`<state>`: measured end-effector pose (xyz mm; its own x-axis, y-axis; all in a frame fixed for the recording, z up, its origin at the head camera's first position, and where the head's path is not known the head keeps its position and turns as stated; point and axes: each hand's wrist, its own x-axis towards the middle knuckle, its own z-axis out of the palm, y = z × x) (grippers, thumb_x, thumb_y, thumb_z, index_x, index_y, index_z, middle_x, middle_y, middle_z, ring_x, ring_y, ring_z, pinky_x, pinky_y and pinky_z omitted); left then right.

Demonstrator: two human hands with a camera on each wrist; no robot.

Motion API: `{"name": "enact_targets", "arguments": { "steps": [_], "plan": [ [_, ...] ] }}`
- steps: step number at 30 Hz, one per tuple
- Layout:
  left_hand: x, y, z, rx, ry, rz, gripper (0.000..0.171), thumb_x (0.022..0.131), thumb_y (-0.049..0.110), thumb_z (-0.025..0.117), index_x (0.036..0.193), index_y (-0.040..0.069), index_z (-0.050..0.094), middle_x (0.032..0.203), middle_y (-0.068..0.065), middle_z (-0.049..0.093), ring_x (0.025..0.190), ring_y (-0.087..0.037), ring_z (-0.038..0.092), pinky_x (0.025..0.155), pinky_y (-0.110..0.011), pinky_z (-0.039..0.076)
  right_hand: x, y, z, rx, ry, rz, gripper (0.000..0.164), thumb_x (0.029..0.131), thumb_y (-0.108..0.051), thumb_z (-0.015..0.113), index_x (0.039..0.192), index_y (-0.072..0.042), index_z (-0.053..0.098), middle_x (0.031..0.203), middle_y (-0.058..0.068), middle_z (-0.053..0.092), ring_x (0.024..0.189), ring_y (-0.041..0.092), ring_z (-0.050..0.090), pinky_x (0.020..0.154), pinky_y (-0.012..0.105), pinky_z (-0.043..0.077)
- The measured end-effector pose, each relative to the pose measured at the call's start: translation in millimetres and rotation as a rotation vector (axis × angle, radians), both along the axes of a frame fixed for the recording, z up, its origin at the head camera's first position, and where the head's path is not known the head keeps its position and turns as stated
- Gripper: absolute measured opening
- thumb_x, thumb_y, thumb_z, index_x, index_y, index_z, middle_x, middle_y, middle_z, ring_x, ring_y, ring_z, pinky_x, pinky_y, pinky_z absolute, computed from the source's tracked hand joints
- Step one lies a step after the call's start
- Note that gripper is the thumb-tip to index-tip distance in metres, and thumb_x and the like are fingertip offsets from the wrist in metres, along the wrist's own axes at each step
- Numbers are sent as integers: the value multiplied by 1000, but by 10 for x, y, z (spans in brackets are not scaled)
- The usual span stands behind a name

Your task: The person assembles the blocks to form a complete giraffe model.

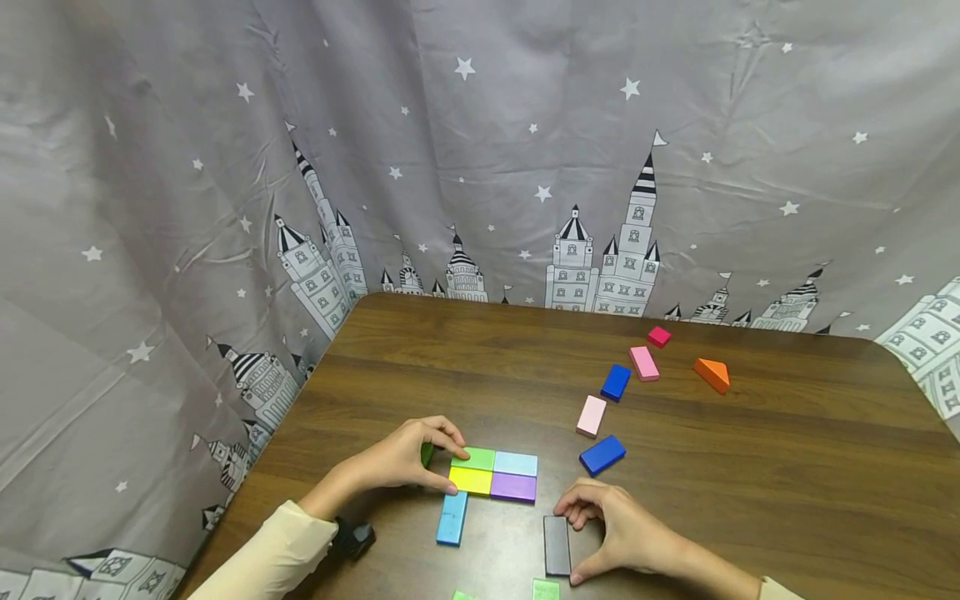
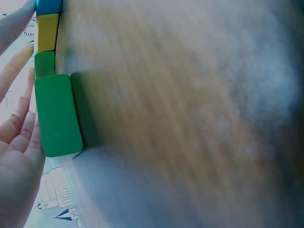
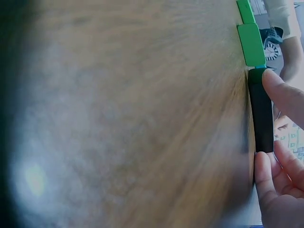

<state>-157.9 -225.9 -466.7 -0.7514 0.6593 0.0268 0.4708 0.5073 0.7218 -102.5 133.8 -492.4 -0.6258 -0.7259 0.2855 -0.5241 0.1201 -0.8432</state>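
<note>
My left hand (image 1: 416,454) spans the left end of a flat group of blocks, fingertips at the light green block (image 1: 474,457) and thumb at the yellow block (image 1: 470,481). Beside these lie a pale blue block (image 1: 516,464) and a purple block (image 1: 513,487). Partly hidden under that hand, a dark green block (image 2: 58,115) stands out in the left wrist view. A blue block (image 1: 452,518) extends toward me below the yellow one. With thumb and fingers at its two ends, my right hand (image 1: 618,529) pinches a black rectangular block (image 1: 557,546) on the table.
Beyond the right hand lie blue blocks (image 1: 602,455), pink blocks (image 1: 591,416), a red block (image 1: 659,336) and an orange triangular block (image 1: 712,374). Green blocks (image 1: 546,589) sit at the near edge of view. A grey curtain (image 1: 495,150) hangs behind the wooden table (image 1: 420,358).
</note>
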Motion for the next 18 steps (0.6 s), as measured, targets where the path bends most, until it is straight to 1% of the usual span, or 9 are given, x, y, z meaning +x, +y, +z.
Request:
{"name": "enact_targets", "arguments": {
  "steps": [3, 6, 14, 18],
  "plan": [
    [2, -2, -1, -4, -1, -1, 38, 74, 31, 90, 108, 18, 78, 112, 9, 62, 108, -10, 56, 99, -34, 46, 4, -9, -7, 7, 39, -4, 58, 61, -21, 98, 107, -8, 65, 97, 1, 63, 79, 14, 62, 72, 26, 56],
    [4, -4, 0, -5, -2, -2, 39, 74, 32, 90, 108, 18, 78, 113, 8, 62, 109, -10, 56, 99, -34, 46, 11, -17, -9, 13, 59, -7, 58, 61, -20, 98, 107, -8, 65, 97, 0, 62, 80, 13, 62, 72, 25, 55],
    [7, -1, 10, -6, -2, -3, 39, 74, 30, 90, 108, 17, 78, 113, 6, 62, 109, -10, 56, 99, -35, 46, 18, -27, -15, 10, 71, -5, 58, 60, -12, 97, 108, -8, 65, 96, 0, 62, 80, 12, 61, 71, 25, 55],
    [3, -1, 1, 2, 8, -5, 38, 74, 30, 91, 107, 17, 78, 112, 7, 62, 108, -10, 56, 98, -34, 46, 16, -29, -12, 4, 46, -4, 57, 60, -10, 96, 108, -7, 65, 96, 1, 62, 81, 13, 62, 72, 26, 55]
  ]
}}
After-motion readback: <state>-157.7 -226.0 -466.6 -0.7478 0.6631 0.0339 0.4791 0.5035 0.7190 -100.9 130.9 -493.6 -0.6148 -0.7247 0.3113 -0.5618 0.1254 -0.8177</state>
